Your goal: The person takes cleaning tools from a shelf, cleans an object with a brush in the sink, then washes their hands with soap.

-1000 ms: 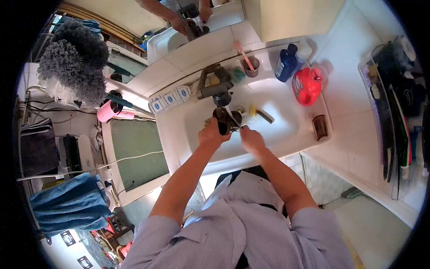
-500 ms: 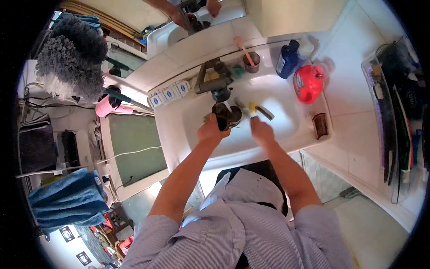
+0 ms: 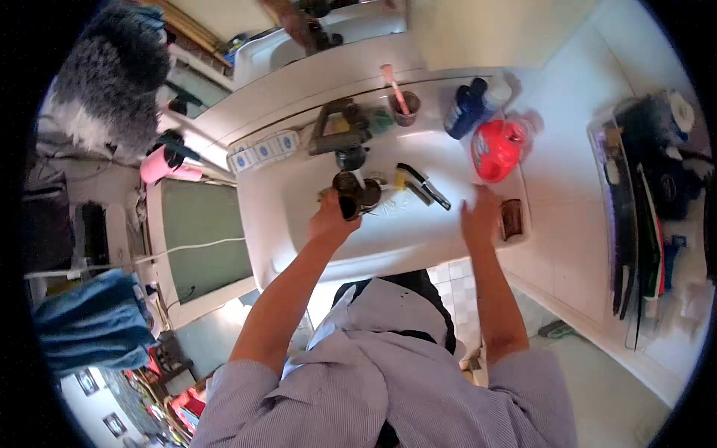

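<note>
My left hand (image 3: 335,221) is closed around a dark, round, cup-like object (image 3: 348,207) under the tap (image 3: 350,155). A second dark round part (image 3: 370,196) sits against it, and I cannot tell whether the two are joined. My right hand (image 3: 482,217), slightly blurred, is over the right side of the basin with its fingers stretched out and nothing seen in them. It is between the red bottle (image 3: 497,151) and a brown soap dish (image 3: 511,219). A black-handled tool (image 3: 424,187) lies in the white sink (image 3: 299,250) beside a thin yellow-ended tool (image 3: 417,192).
Behind the basin stand a cup (image 3: 404,110) with a pink toothbrush (image 3: 393,84) and a dark blue bottle (image 3: 465,109). Small packets (image 3: 264,151) line the back left rim. A pink hair dryer (image 3: 166,162) hangs at left; a crowded organiser (image 3: 626,224) is at right.
My right hand has let go of the black-handled tool, which now lies in the sink, and moved right toward the soap dish. My left hand stays under the tap.
</note>
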The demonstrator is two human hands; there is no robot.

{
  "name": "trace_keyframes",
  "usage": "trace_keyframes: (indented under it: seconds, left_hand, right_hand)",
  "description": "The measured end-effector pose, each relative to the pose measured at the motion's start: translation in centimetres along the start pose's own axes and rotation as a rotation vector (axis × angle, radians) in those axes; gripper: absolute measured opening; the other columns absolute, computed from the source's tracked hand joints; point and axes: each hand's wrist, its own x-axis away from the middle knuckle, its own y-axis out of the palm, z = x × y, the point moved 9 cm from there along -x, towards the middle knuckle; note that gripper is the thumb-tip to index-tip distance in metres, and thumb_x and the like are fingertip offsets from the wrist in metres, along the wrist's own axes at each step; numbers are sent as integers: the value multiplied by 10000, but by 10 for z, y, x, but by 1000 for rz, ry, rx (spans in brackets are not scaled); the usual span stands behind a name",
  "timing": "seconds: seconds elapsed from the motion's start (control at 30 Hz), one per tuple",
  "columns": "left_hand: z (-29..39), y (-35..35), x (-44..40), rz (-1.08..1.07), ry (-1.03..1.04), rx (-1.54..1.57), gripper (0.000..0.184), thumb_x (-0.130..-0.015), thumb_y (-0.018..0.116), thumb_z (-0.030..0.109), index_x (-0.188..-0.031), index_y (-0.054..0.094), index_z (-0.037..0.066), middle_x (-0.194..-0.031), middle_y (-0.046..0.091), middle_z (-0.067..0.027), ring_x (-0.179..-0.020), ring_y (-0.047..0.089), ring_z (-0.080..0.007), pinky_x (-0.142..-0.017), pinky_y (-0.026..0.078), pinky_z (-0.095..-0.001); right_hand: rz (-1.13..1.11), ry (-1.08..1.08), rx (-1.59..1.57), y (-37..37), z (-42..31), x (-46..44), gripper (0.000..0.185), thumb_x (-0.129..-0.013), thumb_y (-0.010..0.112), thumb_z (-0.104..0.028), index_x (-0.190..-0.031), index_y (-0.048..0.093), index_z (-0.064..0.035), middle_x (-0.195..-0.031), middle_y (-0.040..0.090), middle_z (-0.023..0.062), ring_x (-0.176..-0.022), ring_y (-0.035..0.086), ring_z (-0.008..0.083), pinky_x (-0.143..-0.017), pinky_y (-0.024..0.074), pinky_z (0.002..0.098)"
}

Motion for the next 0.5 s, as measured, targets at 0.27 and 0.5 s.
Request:
trace_keyframes:
  seconds: [0.27,0.5]
  left_hand:
    - [5,-4,-3,-10,43,-65,900,-655,726,436,-1322,273,37,-1229,466,-187,-988,596,-325,-799,513,-406]
    - [4,-7,-3,7,55,-54,885,-644,740,407,-1314,284,50,-1234,460,-181,-1021,579,-323,-812,510,-419]
  right_hand:
    - [-196,219,85,-51,87,25,809,-655,751,-271,-1321,351,-45,-1225,467,224,-1111,485,374,-909,438,423]
    - [-71,407,-103,-77,89,24,774,-669,747,-272,-1308,371,-53,-1129,505,235,-1015,521,386,-876,439,442]
